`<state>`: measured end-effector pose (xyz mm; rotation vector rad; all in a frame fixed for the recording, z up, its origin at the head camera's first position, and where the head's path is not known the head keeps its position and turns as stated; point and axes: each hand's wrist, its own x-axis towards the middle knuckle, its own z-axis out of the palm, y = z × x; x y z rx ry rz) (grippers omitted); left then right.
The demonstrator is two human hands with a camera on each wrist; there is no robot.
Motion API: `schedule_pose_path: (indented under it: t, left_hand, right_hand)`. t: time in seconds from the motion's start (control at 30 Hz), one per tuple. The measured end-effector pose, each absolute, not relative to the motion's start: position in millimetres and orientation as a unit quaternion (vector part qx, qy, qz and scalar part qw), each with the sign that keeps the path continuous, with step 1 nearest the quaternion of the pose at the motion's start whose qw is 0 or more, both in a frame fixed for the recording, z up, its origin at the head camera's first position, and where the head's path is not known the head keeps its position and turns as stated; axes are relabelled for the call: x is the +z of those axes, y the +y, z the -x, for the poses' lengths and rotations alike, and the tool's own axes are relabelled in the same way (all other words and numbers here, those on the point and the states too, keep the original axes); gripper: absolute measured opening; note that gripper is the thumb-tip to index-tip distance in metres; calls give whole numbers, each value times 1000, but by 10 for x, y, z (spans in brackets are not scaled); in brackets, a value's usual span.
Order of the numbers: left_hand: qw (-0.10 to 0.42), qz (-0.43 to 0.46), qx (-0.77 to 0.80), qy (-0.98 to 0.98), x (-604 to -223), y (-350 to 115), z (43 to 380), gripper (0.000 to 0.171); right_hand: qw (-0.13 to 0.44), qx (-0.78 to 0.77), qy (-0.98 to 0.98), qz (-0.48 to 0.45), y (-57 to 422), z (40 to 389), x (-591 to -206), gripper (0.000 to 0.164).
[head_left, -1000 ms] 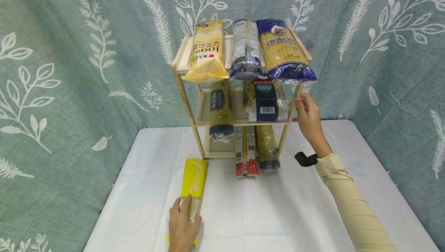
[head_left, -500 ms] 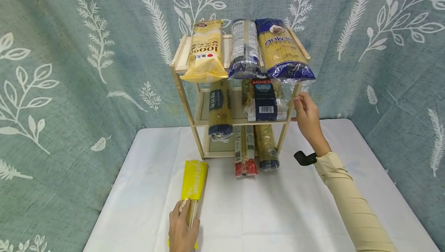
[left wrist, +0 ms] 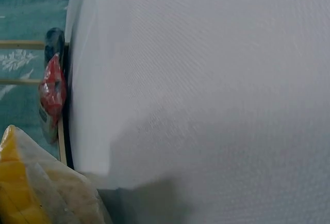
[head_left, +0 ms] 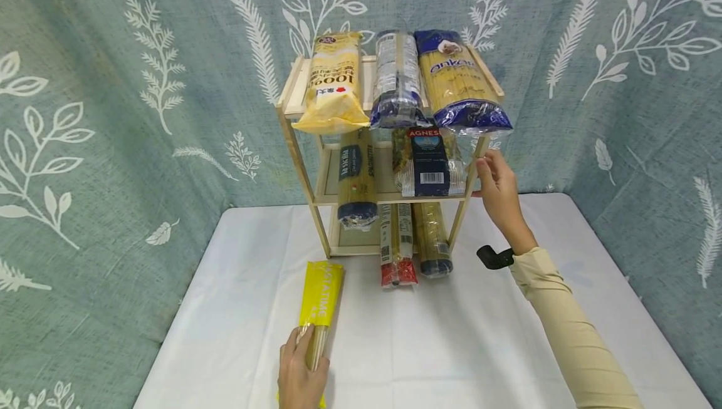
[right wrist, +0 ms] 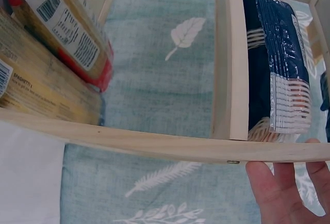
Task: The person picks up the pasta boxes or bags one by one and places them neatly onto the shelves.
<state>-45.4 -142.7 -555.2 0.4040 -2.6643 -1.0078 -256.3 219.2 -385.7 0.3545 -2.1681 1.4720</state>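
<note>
My left hand [head_left: 303, 368] grips the lower part of a yellow spaghetti packet [head_left: 320, 296] with a clear middle, low over the white table in front of the rack. That packet's yellow and clear end [left wrist: 18, 188] fills the lower left corner of the left wrist view. At the wooden shelf rack's right upright [head_left: 477, 165], my right hand [head_left: 502, 193] holds the wood; in the right wrist view its fingertips [right wrist: 260, 175] meet the post, partly hidden behind it. Nearest that hand on the middle shelf lies an Agnesi pasta bag [head_left: 431, 161].
The top shelf bears a yellow pasta bag [head_left: 334, 83], a clear and blue packet [head_left: 397, 77] and a blue Ankara pasta packet [head_left: 459, 77]. A La Sicilia spaghetti packet [head_left: 357, 177] overhangs the middle shelf. Below lie a red-ended packet [head_left: 397, 246] and a dark-ended spaghetti packet [head_left: 433, 240].
My left hand and the yellow spaghetti packet have shifted slightly towards me, then a little to the right. The right hand stays on the rack's upright.
</note>
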Motion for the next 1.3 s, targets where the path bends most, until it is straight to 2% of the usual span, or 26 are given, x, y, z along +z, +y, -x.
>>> schedule_pose_path:
  t: [0.2,0.47,0.8,1.3]
  left_hand:
    - [135,-138,-352,-916,-5493,-1378,440,61]
    - [135,-130,-357,-915,-5388,-1316,437,60]
    - [154,-121,-361,-912,-5333,-1238,441,60]
    - [150,-78,-400,-901,-5274,-1126,521,59]
  right_hand:
    - [248,541,-793,-134,2181,2547,-3848,36]
    - [239,538,-797,-134,2070,2332,-3594,32]
    - [249,533,-799,-129,2180,2538,-3839,35]
    - [249,532,-799,-128,2174,2551,-3848,36]
